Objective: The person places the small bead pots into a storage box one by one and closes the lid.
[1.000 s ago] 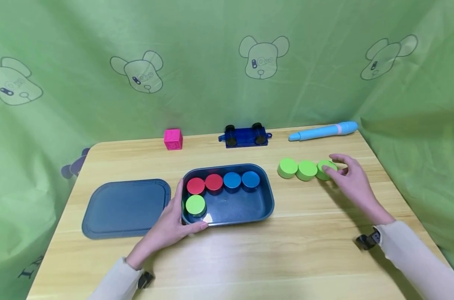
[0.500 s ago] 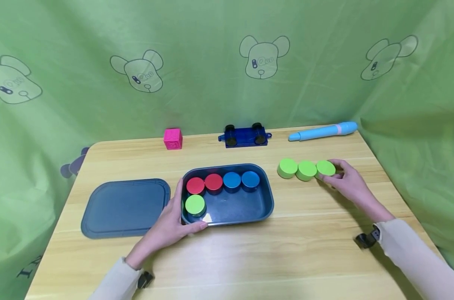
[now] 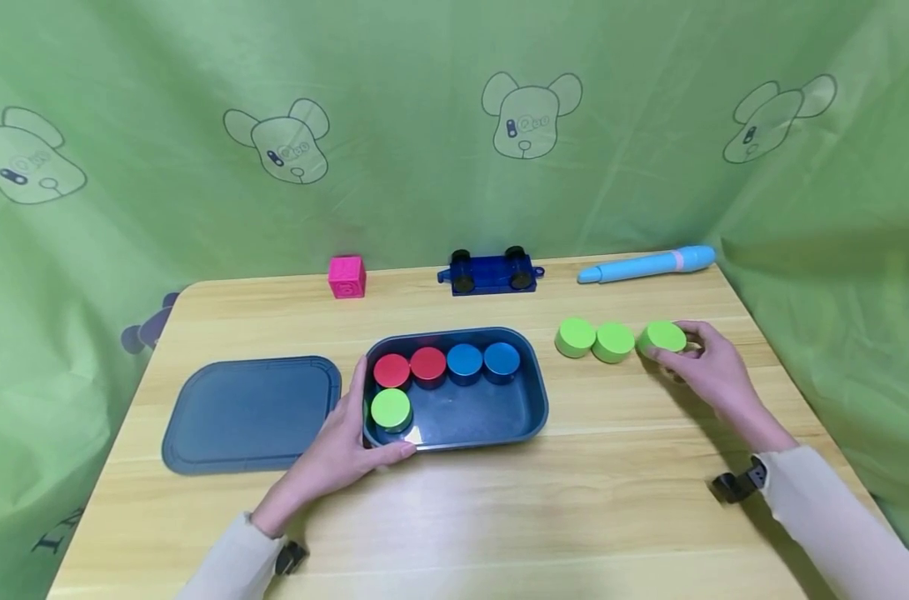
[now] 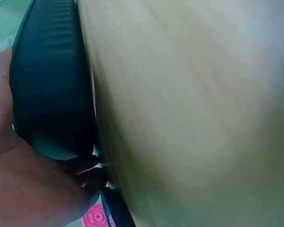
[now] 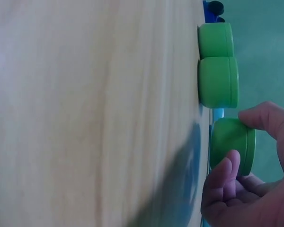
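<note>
In the head view my left hand [image 3: 339, 450] holds the left end of a dark blue rectangular box [image 3: 541, 408], its thumb along the front wall and its fingers on the left side. Inside are two red round tubs [image 3: 428, 364], two blue ones [image 3: 465, 362] in the same row, and a green one [image 3: 391, 408] at the front left. My right hand [image 3: 705, 362] pinches a small round green tub [image 5: 229, 144] between thumb and fingers, raised slightly from the tabletop in the right wrist view. Two more green tubs [image 3: 614, 340] stand side by side to its left.
A dark blue lid [image 3: 252, 417] lies flat left of the box. Along the back edge of the wooden table [image 3: 454, 533] are a pink cube [image 3: 347, 277], a blue wheeled toy base [image 3: 491, 273] and a light blue pen [image 3: 646, 263]. A green curtain [image 3: 409, 125] hangs behind.
My right hand has taken hold of the rightmost green tub and moved it slightly right, apart from the other two. My left hand and the box have stayed put.
</note>
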`<state>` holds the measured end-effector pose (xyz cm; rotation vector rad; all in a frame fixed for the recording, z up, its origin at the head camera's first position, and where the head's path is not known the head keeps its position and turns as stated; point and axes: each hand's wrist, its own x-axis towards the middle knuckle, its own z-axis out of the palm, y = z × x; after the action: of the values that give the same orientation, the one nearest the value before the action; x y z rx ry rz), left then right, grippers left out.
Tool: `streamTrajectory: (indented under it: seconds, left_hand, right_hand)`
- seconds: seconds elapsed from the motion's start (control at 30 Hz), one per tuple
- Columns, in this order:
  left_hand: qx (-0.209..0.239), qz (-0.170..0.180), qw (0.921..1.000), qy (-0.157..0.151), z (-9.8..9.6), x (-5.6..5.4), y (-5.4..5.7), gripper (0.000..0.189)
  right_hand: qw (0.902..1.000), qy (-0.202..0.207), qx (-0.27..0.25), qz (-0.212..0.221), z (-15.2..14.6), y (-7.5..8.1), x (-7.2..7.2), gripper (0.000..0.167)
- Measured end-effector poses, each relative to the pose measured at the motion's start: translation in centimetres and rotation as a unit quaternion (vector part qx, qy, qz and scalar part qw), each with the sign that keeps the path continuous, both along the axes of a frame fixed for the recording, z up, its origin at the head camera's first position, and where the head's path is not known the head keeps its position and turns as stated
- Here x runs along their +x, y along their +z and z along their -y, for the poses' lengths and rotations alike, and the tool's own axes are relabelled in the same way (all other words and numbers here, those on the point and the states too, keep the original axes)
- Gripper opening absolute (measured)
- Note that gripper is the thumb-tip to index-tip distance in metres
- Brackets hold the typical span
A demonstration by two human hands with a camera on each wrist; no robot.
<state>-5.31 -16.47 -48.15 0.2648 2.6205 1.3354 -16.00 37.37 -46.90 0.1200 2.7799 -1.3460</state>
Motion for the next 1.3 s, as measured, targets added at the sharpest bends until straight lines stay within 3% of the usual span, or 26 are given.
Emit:
streamTrajectory:
  seconds: [0.17,0.33,0.47,0.67,0.97,1.3]
  left_hand:
    - [-0.005,0.002,1.0000,0.002,0.0,0.1,-0.1,0.135]
    - [-0.005,0.002,1.0000,0.000,0.0,0.2,-0.1,0.136]
    - [-0.004,0.003,1.0000,-0.001,0.1,0.3,0.0,0.138]
    - [-0.001,-0.004,1.0000,0.000,0.0,0.2,0.1,0.139]
    - [0.000,-0.005,1.0000,0.000,-0.2,0.0,-0.1,0.137]
    - [-0.006,-0.003,1.0000,0.000,-0.1,0.0,-0.1,0.136]
  right_hand:
    - [0.9987,-0.034,-0.025,-0.029,0.5,0.3,0.6,0.080]
    - [0.9942,-0.064,-0.061,-0.062,1.3,0.8,1.1,0.068]
    - [0.9915,-0.058,-0.091,-0.072,1.9,1.3,1.5,0.059]
    - [0.9916,-0.048,-0.085,-0.085,2.8,2.0,2.5,0.060]
    - [0.9933,0.015,-0.056,-0.100,5.6,3.4,3.9,0.063]
    - [0.9892,0.078,-0.062,-0.108,8.9,4.0,5.0,0.059]
